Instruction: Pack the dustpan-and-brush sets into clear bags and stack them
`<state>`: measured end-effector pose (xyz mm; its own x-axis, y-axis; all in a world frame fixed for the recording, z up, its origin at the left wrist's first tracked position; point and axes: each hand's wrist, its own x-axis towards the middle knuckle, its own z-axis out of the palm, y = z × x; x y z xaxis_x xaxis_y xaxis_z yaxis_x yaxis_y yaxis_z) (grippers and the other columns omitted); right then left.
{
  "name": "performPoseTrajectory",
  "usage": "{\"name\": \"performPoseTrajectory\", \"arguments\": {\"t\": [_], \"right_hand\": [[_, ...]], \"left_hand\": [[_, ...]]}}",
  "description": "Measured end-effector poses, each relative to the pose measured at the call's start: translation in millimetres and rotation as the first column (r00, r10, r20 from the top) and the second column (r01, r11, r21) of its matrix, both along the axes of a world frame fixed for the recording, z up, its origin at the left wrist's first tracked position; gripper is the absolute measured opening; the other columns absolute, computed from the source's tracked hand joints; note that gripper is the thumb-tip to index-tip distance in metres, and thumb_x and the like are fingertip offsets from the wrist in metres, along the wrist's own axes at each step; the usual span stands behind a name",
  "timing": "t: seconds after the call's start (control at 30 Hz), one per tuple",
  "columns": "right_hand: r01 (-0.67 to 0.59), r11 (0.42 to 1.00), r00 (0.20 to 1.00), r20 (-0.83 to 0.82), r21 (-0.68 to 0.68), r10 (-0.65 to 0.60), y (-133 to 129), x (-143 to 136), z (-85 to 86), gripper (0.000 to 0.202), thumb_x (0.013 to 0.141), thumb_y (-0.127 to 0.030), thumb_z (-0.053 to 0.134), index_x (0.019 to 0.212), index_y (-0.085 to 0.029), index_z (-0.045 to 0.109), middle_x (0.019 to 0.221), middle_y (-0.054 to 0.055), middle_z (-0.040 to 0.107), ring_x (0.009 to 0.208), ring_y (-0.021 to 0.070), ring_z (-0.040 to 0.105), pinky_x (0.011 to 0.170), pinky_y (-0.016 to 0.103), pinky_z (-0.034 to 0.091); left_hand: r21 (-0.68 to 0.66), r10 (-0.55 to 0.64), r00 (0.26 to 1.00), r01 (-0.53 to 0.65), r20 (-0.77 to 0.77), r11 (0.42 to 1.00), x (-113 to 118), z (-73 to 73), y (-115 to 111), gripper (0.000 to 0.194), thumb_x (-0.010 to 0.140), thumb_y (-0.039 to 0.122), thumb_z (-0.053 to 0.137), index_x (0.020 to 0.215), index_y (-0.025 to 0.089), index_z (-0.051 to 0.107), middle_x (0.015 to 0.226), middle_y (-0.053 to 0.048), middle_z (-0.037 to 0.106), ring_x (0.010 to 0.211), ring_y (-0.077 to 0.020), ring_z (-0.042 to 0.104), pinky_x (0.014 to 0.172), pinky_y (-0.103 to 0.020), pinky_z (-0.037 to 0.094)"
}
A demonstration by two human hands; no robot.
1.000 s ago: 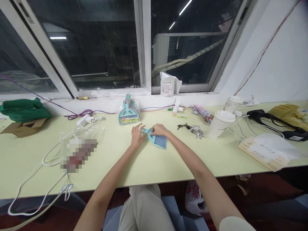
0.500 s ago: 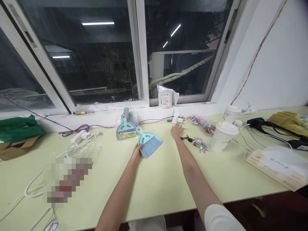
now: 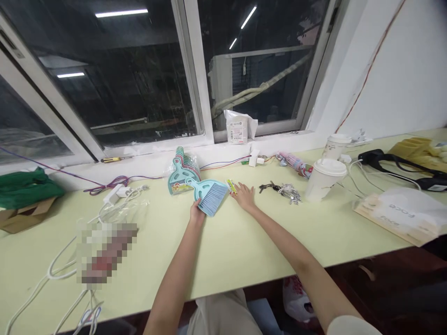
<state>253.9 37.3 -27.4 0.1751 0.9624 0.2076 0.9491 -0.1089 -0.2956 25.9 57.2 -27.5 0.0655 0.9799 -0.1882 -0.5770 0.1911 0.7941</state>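
Observation:
My left hand (image 3: 197,212) is closed on the edge of a light-blue mini dustpan with a blue-bristled brush (image 3: 212,197) nested in it. The pan lies tilted just above the table, its handle overlapping a plastic-wrapped stack of similar dustpan sets (image 3: 181,173). To the right, my right hand (image 3: 244,197) is low at the tabletop with some fingers spread. At its thumb side it has a small yellow-green label card (image 3: 231,186), whose near end is covered by the fingers. The card's far end is close to the brush bristles.
Keys with a silver charm bunch (image 3: 289,192), white lidded cups (image 3: 324,179) and a folded umbrella (image 3: 295,164) are on the right. A tissue pack (image 3: 401,214) lies near the front edge. White cables (image 3: 52,270) and a green bag (image 3: 30,188) occupy the left.
My right hand has moved left and nearer, bringing the label card from the wall side toward the dustpan. My left hand still holds the dustpan set. The view has tilted down.

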Motion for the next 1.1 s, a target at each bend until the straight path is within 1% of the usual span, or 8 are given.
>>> {"name": "performPoseTrajectory", "arguments": {"t": [0.17, 0.37, 0.47, 0.63, 0.87, 1.0, 1.07, 1.1], "right_hand": [[-0.035, 0.999, 0.999, -0.030, -0.015, 0.034, -11.8, -1.8, 8.7, 0.040, 0.095, -0.047, 0.038, 0.125, -0.031, 0.060, 0.151, 0.005, 0.038, 0.142, 0.0321, 0.021, 0.108, 0.066, 0.005], [0.220, 0.972, 0.938, -0.292, 0.085, -0.187, -24.3, -18.4, 31.8, 0.048, 0.098, -0.043, 0.025, 0.124, -0.023, 0.060, 0.148, 0.012, 0.041, 0.139, 0.0308, 0.028, 0.108, 0.062, 0.019], [0.121, 0.973, 0.974, -0.211, 0.199, -0.078, -35.4, -52.6, 36.6, 0.046, 0.098, -0.041, 0.024, 0.127, -0.026, 0.058, 0.153, 0.008, 0.033, 0.144, 0.0296, 0.017, 0.109, 0.065, 0.009], [-0.155, 0.973, 0.988, 0.041, 0.173, 0.150, -55.1, -102.2, 27.2, 0.043, 0.098, -0.041, 0.031, 0.129, -0.026, 0.057, 0.157, 0.006, 0.025, 0.147, 0.0320, 0.004, 0.107, 0.069, -0.007], [-0.113, 0.981, 0.993, 0.043, 0.158, 0.107, -70.1, -99.4, 28.5, 0.048, 0.097, -0.043, 0.033, 0.129, -0.019, 0.057, 0.153, 0.014, 0.032, 0.143, 0.0325, 0.019, 0.111, 0.063, 0.005], [0.015, 0.964, 0.962, -0.266, 0.267, 0.059, -66.6, -91.9, 30.8, 0.049, 0.093, -0.045, 0.041, 0.137, -0.025, 0.048, 0.154, 0.012, 0.030, 0.138, 0.0314, 0.030, 0.108, 0.057, 0.025], [0.167, 0.945, 0.805, -0.592, 0.280, 0.033, -58.7, -85.4, 27.0, 0.064, 0.086, -0.046, 0.053, 0.144, -0.024, 0.036, 0.152, 0.014, 0.033, 0.135, 0.0306, 0.038, 0.105, 0.052, 0.035], [0.204, 0.947, 0.659, -0.750, 0.247, 0.054, -53.9, -81.8, 23.7, 0.070, 0.082, -0.045, 0.059, 0.144, -0.023, 0.034, 0.148, 0.015, 0.038, 0.131, 0.0294, 0.043, 0.102, 0.049, 0.040]], "left_hand": [[-0.015, 0.001, 1.000, -0.001, 0.000, 1.000, -3.4, 2.4, -7.0, 0.034, 0.073, 0.025, 0.063, 0.106, 0.017, 0.063, 0.098, -0.009, 0.071, 0.101, -0.0244, 0.065, 0.093, -0.039, 0.050], [-0.031, 0.021, 0.999, -0.020, 0.030, 0.999, -2.9, 4.3, -14.4, 0.042, 0.076, 0.023, 0.065, 0.117, 0.020, 0.058, 0.102, -0.007, 0.070, 0.100, -0.0220, 0.065, 0.090, -0.037, 0.051], [0.023, -0.032, 0.998, 0.031, 0.059, 0.999, 1.6, 6.8, -18.7, 0.045, 0.077, 0.032, 0.068, 0.118, 0.019, 0.056, 0.111, -0.010, 0.067, 0.106, -0.0224, 0.063, 0.090, -0.037, 0.051], [0.106, -0.079, 0.996, 0.076, 0.028, 0.991, 8.1, 8.8, -26.6, 0.049, 0.073, 0.031, 0.072, 0.117, 0.021, 0.052, 0.117, -0.009, 0.064, 0.102, -0.0194, 0.063, 0.085, -0.032, 0.052], [0.149, -0.085, 0.996, 0.087, -0.023, 0.985, 12.7, 3.0, -26.8, 0.065, 0.055, 0.004, 0.072, 0.114, 0.023, 0.051, 0.115, -0.006, 0.065, 0.100, -0.0198, 0.063, 0.088, -0.033, 0.050], [0.139, -0.114, 0.993, 0.112, 0.010, 0.984, 12.6, 5.5, -28.3, 0.066, 0.052, 0.003, 0.071, 0.112, 0.022, 0.052, 0.114, -0.007, 0.065, 0.105, -0.0244, 0.062, 0.093, -0.038, 0.048], [0.133, -0.129, 0.992, 0.126, 0.015, 0.983, 12.0, 8.3, -30.6, 0.065, 0.051, 0.003, 0.071, 0.111, 0.021, 0.053, 0.112, -0.007, 0.066, 0.106, -0.0258, 0.062, 0.095, -0.041, 0.047], [0.133, -0.139, 0.990, 0.136, 0.010, 0.982, 11.9, 9.7, -31.9, 0.064, 0.051, 0.004, 0.071, 0.110, 0.021, 0.054, 0.111, -0.007, 0.067, 0.105, -0.0262, 0.062, 0.096, -0.042, 0.047]]}}
